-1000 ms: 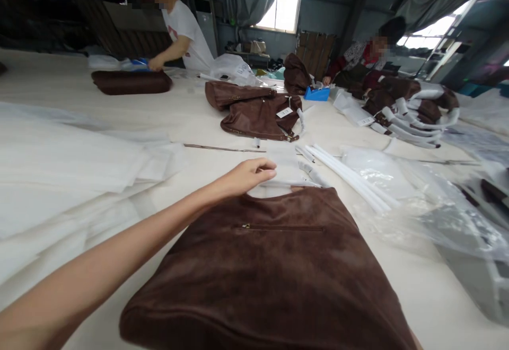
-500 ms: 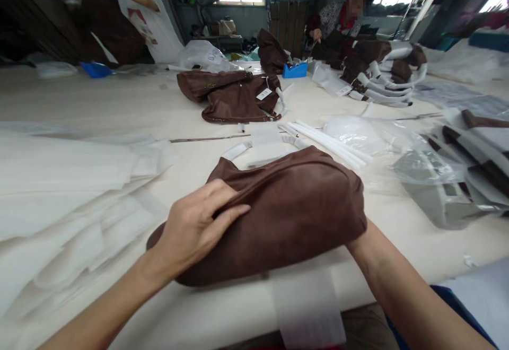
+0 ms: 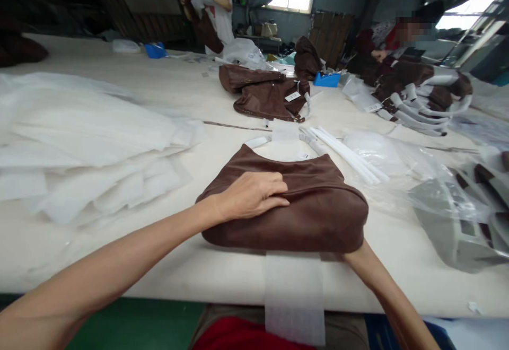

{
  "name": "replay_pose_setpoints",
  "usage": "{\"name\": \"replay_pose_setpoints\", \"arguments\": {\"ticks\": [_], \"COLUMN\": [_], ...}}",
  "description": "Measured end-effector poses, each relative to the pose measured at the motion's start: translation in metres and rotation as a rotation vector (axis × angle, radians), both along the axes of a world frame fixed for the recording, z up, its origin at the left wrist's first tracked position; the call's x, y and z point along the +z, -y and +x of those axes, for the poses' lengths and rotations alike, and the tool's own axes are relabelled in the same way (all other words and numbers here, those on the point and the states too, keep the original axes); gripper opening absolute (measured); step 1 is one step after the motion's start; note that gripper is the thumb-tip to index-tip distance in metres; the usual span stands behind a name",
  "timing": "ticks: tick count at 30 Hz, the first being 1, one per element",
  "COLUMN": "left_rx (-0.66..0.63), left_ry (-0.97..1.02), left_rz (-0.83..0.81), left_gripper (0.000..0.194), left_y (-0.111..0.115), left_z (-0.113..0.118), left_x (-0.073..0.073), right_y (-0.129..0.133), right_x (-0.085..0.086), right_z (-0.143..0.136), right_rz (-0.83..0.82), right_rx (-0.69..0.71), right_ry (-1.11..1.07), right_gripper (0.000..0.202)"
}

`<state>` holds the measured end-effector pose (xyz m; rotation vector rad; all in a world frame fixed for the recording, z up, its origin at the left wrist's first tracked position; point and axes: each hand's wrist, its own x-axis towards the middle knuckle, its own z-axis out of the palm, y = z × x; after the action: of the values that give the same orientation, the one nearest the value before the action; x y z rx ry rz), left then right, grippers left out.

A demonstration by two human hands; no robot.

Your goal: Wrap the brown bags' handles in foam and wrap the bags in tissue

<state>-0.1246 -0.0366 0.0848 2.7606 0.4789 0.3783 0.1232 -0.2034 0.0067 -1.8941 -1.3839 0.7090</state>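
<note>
The brown bag (image 3: 310, 222) is sitting near the middle of the near edge of the worktop (image 3: 167, 265), its rounded base turning toward the person and its white-wrapped strap (image 3: 258, 141) pointing toward the far edge. A second ago it was lying flat, showing a zipped side; that zip is now facing out of view. Half a second ago the bag was slanting; now its base is running more nearly parallel to the near edge.

The left hand (image 3: 254, 195) is gripping the bag along the seam above the base, its fingers curling on the upper side and its thumb pressing below; the gap between them is nearly closing. It was holding nearer the bag's left end half a second ago, and is now holding closer to the middle. The right hand (image 3: 353, 256) is reaching under the bag's right end, with only the part by the wrist showing, so I cannot tell how far its fingers are opening or whether they are grasping anything.

A translucent strip (image 3: 295, 299) is hanging over the near edge, below the bag, as it was half a second ago. Beyond the far edge, a co-worker (image 3: 223, 21) is holding up a brown item (image 3: 209, 32); a second ago that person's hand was reaching low over the worktop.
</note>
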Motion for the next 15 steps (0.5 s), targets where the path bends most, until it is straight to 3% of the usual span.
{"name": "replay_pose_setpoints", "arguments": {"ticks": [3,6,9,11,13,15], "left_rx": [0.002,0.119,0.301,0.390,0.395,0.352], "left_ry": [-0.037,0.070,0.118,0.103,0.065,0.039], "left_rz": [-0.058,-0.117,-0.145,-0.129,-0.077,-0.007], "left_gripper": [0.029,0.031,0.044,0.054,0.063,0.070], "left_y": [0.014,0.024,0.034,0.043,0.054,0.063], "left_z": [-0.001,-0.022,-0.055,-0.075,-0.090,-0.098], "left_x": [-0.009,-0.004,-0.001,-0.006,-0.017,-0.028], "right_y": [0.041,0.070,0.080,0.074,0.061,0.044], "right_x": [-0.004,0.012,0.036,0.046,0.044,0.034], "right_z": [0.018,0.036,0.045,0.046,0.043,0.039], "right_rz": [-0.209,-0.258,-0.068,0.126,0.277,0.329], "right_rx": [0.115,0.151,-0.015,-0.069,0.025,0.189], "right_ry": [-0.149,-0.042,0.218,0.360,0.481,0.545], "right_gripper": [0.046,0.042,0.035,0.035,0.048,0.060]}}
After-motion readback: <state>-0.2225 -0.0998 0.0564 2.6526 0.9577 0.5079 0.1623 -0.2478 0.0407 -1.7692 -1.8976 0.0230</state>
